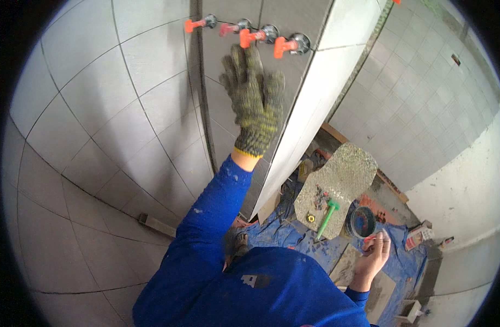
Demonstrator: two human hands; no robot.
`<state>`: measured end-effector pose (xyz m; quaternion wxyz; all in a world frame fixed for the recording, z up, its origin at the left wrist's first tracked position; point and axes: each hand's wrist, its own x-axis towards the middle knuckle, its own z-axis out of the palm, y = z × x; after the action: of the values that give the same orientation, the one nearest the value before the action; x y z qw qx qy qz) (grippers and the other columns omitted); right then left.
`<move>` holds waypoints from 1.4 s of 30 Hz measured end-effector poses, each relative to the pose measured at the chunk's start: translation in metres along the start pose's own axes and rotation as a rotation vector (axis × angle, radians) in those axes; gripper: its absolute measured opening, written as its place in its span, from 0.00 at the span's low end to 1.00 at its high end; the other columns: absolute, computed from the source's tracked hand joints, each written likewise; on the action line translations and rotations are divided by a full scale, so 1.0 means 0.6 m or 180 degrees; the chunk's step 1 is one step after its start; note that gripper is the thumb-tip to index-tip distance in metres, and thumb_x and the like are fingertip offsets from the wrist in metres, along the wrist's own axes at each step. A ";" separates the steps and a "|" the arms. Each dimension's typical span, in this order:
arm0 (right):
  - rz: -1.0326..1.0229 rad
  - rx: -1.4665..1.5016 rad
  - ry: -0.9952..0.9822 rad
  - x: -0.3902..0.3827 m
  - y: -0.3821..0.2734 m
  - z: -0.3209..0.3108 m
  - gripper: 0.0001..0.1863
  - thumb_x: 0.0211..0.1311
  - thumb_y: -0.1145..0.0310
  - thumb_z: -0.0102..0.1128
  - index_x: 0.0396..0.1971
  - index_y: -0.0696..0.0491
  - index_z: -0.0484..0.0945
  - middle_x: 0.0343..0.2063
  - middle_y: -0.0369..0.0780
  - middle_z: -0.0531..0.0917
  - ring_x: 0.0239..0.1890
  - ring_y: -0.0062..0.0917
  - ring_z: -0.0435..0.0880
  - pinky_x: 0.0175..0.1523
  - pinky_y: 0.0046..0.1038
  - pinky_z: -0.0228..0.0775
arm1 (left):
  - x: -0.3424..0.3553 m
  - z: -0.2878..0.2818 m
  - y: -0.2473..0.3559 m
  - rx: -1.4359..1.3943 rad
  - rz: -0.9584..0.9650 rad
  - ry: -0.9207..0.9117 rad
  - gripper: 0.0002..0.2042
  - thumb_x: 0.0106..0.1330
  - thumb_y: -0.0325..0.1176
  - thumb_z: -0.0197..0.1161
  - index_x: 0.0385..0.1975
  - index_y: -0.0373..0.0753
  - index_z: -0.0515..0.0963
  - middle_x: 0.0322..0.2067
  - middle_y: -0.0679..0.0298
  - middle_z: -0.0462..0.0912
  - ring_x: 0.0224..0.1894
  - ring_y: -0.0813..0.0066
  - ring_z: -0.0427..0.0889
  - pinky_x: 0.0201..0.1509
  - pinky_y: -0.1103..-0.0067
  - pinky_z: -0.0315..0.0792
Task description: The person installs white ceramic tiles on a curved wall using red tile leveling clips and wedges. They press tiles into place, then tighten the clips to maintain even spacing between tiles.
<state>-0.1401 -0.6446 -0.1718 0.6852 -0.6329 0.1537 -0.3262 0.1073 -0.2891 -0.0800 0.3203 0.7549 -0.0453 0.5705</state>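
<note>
My left hand (254, 103), in a grey-green knit work glove, lies flat with fingers stretched against a grey wall tile (293, 19). Just above its fingertips, a row of red T-handled tile levelers (285, 45) with dark round bases sticks out along a tile joint. The fingertips come close to the third one; whether they touch it I cannot tell. Down at the right, my bare right hand (374, 256) pinches a small red piece, which looks like another tile leveler (368, 240); the fingers partly cover it.
Below is a speckled board (342, 169) bearing a green-handled hammer (327, 219), a yellow tape measure (311, 218) and scattered small parts. A dark bucket (362, 222) stands beside it on a blue tarp (277, 235). A white tiled column edge (304, 114) juts out right of my left arm.
</note>
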 end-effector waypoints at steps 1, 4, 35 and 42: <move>0.0018 -0.0178 0.0234 0.004 -0.002 -0.021 0.12 0.77 0.67 0.56 0.52 0.58 0.77 0.26 0.35 0.81 0.25 0.14 0.71 0.31 0.19 0.60 | 0.007 0.004 0.002 0.0131 0.0027 -0.0151 0.33 0.77 0.44 0.54 0.76 0.35 0.56 0.76 0.44 0.53 0.79 0.40 0.48 0.80 0.48 0.36; -0.0539 -0.0133 0.0351 0.019 -0.018 -0.073 0.13 0.78 0.65 0.55 0.52 0.58 0.78 0.29 0.35 0.82 0.26 0.12 0.70 0.32 0.18 0.59 | 0.023 -0.002 -0.001 -0.0219 0.0383 0.0093 0.36 0.77 0.52 0.51 0.78 0.39 0.53 0.76 0.39 0.51 0.79 0.33 0.45 0.78 0.42 0.34; 0.0596 -0.3540 0.0422 -0.045 0.534 -0.429 0.32 0.67 0.60 0.66 0.64 0.65 0.71 0.50 0.56 0.85 0.52 0.42 0.86 0.55 0.39 0.79 | -0.082 -0.005 -0.057 -0.0077 0.0186 -0.0251 0.31 0.81 0.40 0.44 0.79 0.39 0.45 0.80 0.52 0.45 0.81 0.56 0.48 0.84 0.66 0.41; 0.1860 -0.3545 -0.0453 -0.272 0.674 -0.521 0.25 0.65 0.58 0.65 0.53 0.63 0.76 0.44 0.56 0.85 0.47 0.42 0.87 0.51 0.41 0.78 | 0.038 0.011 0.013 -0.1981 -0.0641 0.0140 0.25 0.81 0.39 0.51 0.74 0.38 0.61 0.70 0.54 0.67 0.75 0.61 0.61 0.82 0.67 0.50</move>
<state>-0.3540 -0.7852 -0.6434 0.3224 -0.8466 0.4209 0.0461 0.1173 -0.2922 -0.0572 0.5913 0.6090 -0.1357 0.5110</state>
